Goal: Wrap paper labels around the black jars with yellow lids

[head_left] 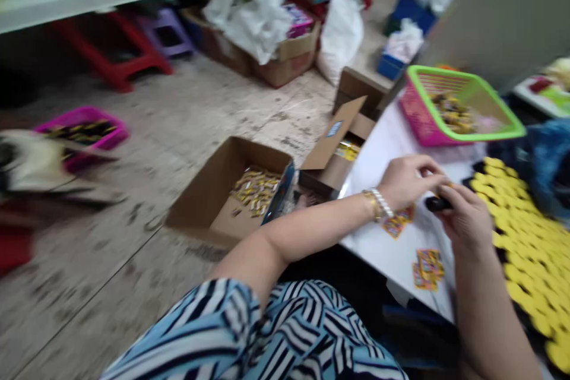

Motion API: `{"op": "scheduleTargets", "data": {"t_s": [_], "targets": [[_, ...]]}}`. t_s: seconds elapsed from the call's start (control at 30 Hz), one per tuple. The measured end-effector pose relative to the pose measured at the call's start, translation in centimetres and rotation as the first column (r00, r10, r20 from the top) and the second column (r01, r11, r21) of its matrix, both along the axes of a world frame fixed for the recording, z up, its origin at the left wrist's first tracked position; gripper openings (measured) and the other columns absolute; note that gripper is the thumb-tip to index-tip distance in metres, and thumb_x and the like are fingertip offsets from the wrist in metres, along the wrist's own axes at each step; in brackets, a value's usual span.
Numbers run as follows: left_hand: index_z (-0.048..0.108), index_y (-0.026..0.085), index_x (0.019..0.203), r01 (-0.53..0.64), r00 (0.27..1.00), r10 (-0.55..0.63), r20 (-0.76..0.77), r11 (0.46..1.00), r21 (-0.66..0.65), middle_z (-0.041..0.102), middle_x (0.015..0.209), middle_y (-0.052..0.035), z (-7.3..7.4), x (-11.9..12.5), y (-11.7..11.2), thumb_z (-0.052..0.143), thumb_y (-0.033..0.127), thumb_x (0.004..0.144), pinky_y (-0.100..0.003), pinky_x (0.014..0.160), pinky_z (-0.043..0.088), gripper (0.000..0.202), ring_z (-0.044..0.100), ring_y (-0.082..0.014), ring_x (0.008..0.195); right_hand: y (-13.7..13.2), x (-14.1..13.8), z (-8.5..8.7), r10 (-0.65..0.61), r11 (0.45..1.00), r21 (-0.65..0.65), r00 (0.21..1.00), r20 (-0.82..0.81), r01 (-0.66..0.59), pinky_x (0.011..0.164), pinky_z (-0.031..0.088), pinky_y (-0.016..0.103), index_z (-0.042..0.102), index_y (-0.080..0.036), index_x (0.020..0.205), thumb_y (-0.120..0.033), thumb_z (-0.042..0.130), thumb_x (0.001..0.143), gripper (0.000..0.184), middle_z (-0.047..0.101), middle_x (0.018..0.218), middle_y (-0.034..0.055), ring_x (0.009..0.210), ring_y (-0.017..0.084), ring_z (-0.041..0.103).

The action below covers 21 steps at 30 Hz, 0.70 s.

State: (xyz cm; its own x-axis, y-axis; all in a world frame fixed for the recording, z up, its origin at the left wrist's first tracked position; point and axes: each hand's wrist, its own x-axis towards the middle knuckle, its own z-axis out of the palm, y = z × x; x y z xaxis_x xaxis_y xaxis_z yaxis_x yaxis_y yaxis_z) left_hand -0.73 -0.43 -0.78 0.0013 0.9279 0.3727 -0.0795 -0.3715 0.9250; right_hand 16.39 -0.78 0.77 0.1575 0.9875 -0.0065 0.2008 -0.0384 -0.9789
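Black oblong object (439, 203) pinched between left hand (412, 181) and right hand (467, 225), both curled and pressed together around it, its exact kind too hidden to tell. Pearl-and-gold bracelet (376, 202) on the left wrist. Just below the hands, printed foil sachets (396, 222) on the white counter (365, 231), with a second cluster of sachets (427, 270) nearer the lower edge. To the right, yellow rounded pieces (525, 249) in overlapping rows. Upper right, pink basket (458, 104) with a green rim, holding wrapped packets (452, 114). Left of the counter, on the floor (133, 130), open cardboard box (209, 214) with yellow wrapped pieces (256, 190), smaller open carton (332, 142) just beside it.
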Motion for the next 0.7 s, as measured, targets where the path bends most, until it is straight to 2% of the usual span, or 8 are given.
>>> {"op": "scheduleTargets", "data": {"t_s": [0.07,0.1,0.2,0.3,0.5,0.7], "targets": [[0.074,0.019,0.091,-0.109,0.992,0.112,0.056,0.992,-0.056,0.075,0.091,-0.0044,0.2,0.2,0.0,0.083,0.035,0.082,-0.026,0.073,0.049,0.021,0.065,-0.0148,0.08,-0.6,-0.4,0.0,-0.064,0.996,-0.061,0.994,-0.092,0.058,0.04,0.038,0.021,0.075,-0.019,0.076,-0.039,0.087,0.066,0.025,0.057,0.057,-0.0038,0.043,0.008,0.045],[0.074,0.018,0.091,-0.132,0.987,0.136,0.081,0.99,-0.056,0.074,0.088,-0.0043,0.3,0.1,0.1,0.079,0.035,0.086,-0.026,0.072,0.049,0.019,0.064,-0.0143,0.079,-0.8,-0.2,-0.2,-0.087,0.995,-0.058,0.991,-0.1,0.081,0.038,0.035,0.021,0.074,-0.019,0.075,-0.04,0.085,0.069,0.024,0.055,0.054,-0.0047,0.042,0.007,0.042],[0.073,0.017,0.084,-0.115,0.987,0.116,0.113,0.993,-0.018,0.069,0.077,-0.0021,0.8,-0.3,0.0,0.073,0.043,0.091,-0.025,0.068,0.046,0.027,0.059,-0.0127,0.07,-1.0,1.0,-0.6,-0.06,0.998,-0.008,0.99,-0.128,0.059,0.037,0.03,0.022,0.072,-0.019,0.073,-0.043,0.081,0.075,0.025,0.054,0.053,-0.0044,0.041,0.007,0.041],[0.076,0.017,0.082,-0.122,0.991,0.121,0.065,0.992,0.016,0.069,0.078,-0.003,1.1,-0.4,-0.5,0.071,0.044,0.093,-0.026,0.068,0.046,0.03,0.059,-0.0131,0.072,-1.2,1.6,-0.1,-0.001,0.999,0.041,0.989,-0.148,0.008,0.037,0.027,0.022,0.073,-0.019,0.073,-0.045,0.08,0.079,0.028,0.055,0.053,-0.0039,0.04,0.007,0.04],[0.08,0.017,0.086,-0.103,0.994,0.105,-0.019,0.99,0.095,0.072,0.083,-0.0046,0.9,0.2,-1.2,0.079,0.037,0.088,-0.027,0.071,0.051,0.02,0.064,-0.0141,0.075,-2.2,0.8,0.9,0.051,0.984,0.169,0.999,-0.006,-0.05,0.043,0.035,0.023,0.078,-0.018,0.08,-0.046,0.079,0.082,0.029,0.061,0.062,-0.0017,0.048,0.008,0.046],[0.077,0.016,0.088,0.011,0.998,-0.01,0.065,1.0,-0.021,0.076,0.086,-0.0063,0.8,0.6,-1.3,0.082,0.039,0.083,-0.029,0.076,0.055,0.024,0.069,-0.0155,0.078,-2.3,0.6,1.1,0.024,0.977,0.211,0.998,-0.062,-0.011,0.047,0.04,0.023,0.079,-0.018,0.085,-0.043,0.083,0.076,0.027,0.063,0.064,-0.0011,0.055,0.011,0.054]]}}
